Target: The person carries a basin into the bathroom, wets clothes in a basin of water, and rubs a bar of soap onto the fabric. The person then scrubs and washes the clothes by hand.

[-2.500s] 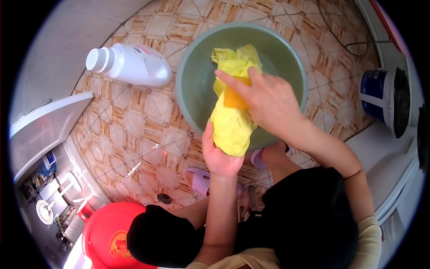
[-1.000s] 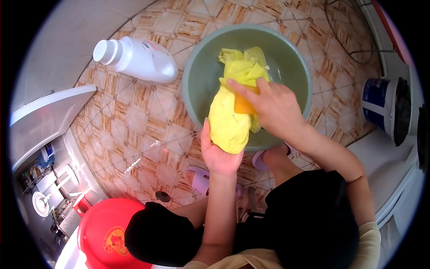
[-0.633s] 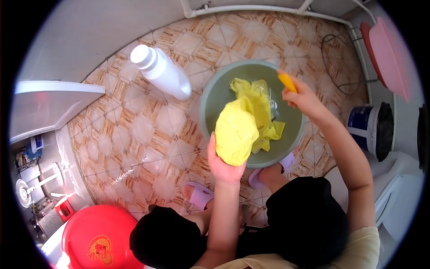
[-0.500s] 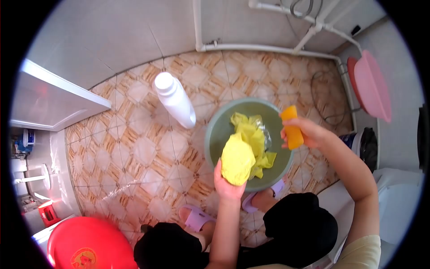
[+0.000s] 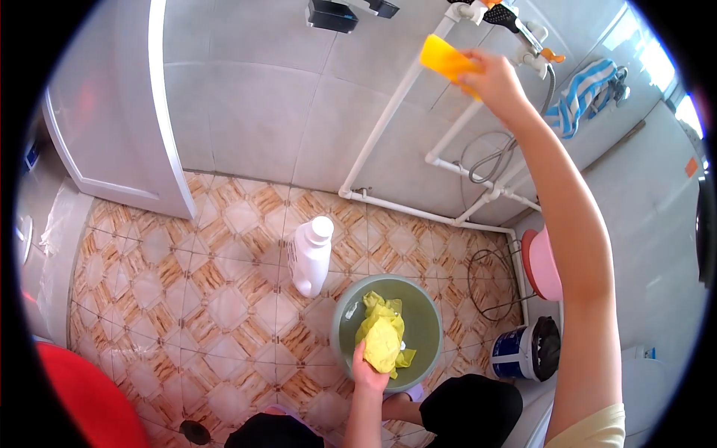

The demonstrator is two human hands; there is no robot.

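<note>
My left hand (image 5: 369, 377) holds a rounded, wrinkled yellow lump (image 5: 383, 347) from below, over the near part of a grey-green basin (image 5: 429, 328) on the floor. Crumpled yellow material (image 5: 383, 308) lies in the basin behind the lump; its kind is unclear. High on the right, my right hand (image 5: 493, 84) is stretched towards the wall pipes, closed round one end of an orange-yellow block (image 5: 445, 58), perhaps a bar of soap. A white capped bottle (image 5: 310, 257) stands on the tiles just left of the basin.
White pipes (image 5: 388, 112) and a tap (image 5: 534, 56) are on the tiled wall. A striped blue-white cloth (image 5: 586, 93) hangs at right. Below it are a pink basin (image 5: 549, 269) and a white-blue bucket (image 5: 515, 354). A white door (image 5: 123, 112) stands at left, a red round object (image 5: 82, 396) below.
My right hand has risen from beside the basin to the wall pipes, still holding the orange-yellow block. The view has tilted up. My left hand keeps the yellow lump over the basin.
</note>
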